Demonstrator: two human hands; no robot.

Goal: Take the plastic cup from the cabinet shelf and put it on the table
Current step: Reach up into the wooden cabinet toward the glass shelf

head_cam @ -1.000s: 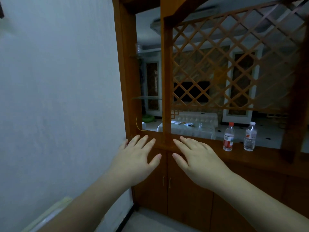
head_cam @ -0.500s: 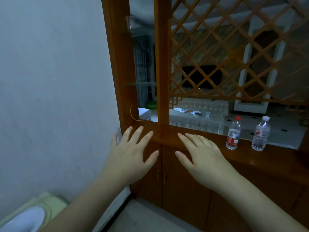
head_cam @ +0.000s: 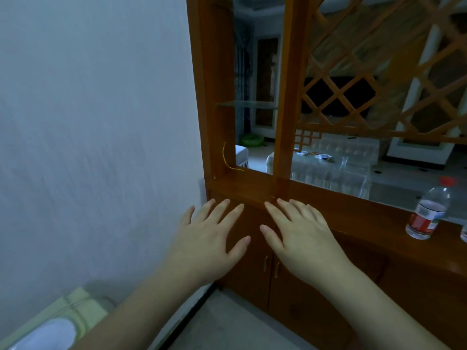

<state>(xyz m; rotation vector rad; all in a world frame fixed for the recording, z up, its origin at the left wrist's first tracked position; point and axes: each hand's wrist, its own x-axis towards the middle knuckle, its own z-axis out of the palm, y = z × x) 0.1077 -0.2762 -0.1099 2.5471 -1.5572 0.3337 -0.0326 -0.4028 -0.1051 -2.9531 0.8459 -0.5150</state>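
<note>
I can't find the plastic cup in view; only a thin glass shelf [head_cam: 246, 104] shows in the glossy wooden cabinet [head_cam: 217, 97], and it looks bare. My left hand [head_cam: 207, 245] and right hand [head_cam: 302, 238] hover flat, fingers spread, holding nothing, probably readying to reach upward. A clear ribbed bottle [head_cam: 427, 213] stands on the counter [head_cam: 353, 213].

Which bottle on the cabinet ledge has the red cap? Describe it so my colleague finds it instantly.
Start at the wooden cabinet with the lattice screen and follow its ledge to the right, past both open hands. Near the right edge stands a clear plastic bottle. It has a red cap and a red label; the bottle beside it is cut off by the picture's edge.
</note>
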